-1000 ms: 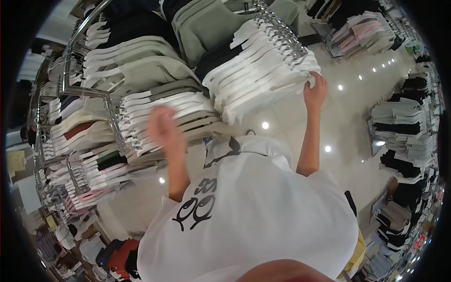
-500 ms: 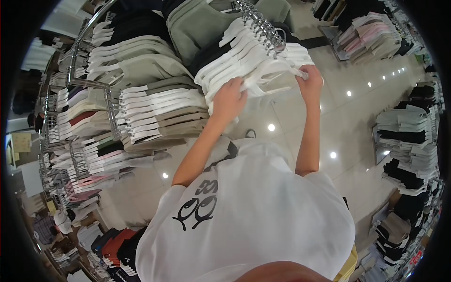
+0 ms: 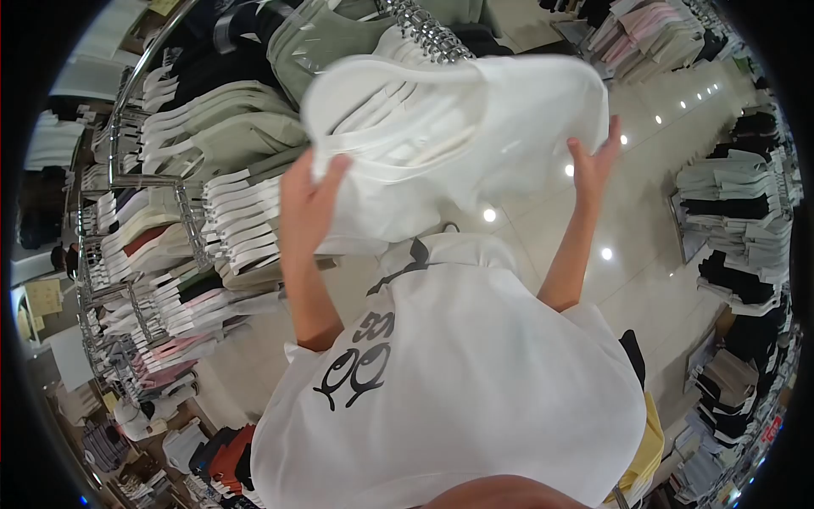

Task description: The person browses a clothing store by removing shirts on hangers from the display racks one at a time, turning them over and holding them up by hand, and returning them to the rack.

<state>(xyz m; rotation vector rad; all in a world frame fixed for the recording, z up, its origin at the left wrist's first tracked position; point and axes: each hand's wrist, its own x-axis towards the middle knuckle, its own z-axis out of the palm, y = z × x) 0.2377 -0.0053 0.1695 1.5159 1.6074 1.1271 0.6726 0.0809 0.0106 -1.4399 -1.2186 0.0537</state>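
Observation:
A white top (image 3: 530,114), blurred by motion, is spread in the air in front of me, its wide neckline facing up. At its left side my left hand (image 3: 307,199) grips the fabric between thumb and fingers. My right hand (image 3: 596,161) is at the top's right edge, thumb and fingers spread apart; part of the hand may be behind the cloth. Behind the top, a chrome rail (image 3: 428,34) carries hanger hooks, with white hangers partly covered by the top.
Sage green garments (image 3: 242,127) hang on the rack to the left, above white hangers with beige clothes (image 3: 242,212). More clothes racks stand along the right, with grey and black garments (image 3: 721,204). Glossy floor tiles (image 3: 543,220) lie between. Pink and beige clothes (image 3: 649,42) hang at upper right.
The white top has come up off the rail's front and spread out wide. My left hand has moved left, my right hand slightly right and down, its fingers now apart.

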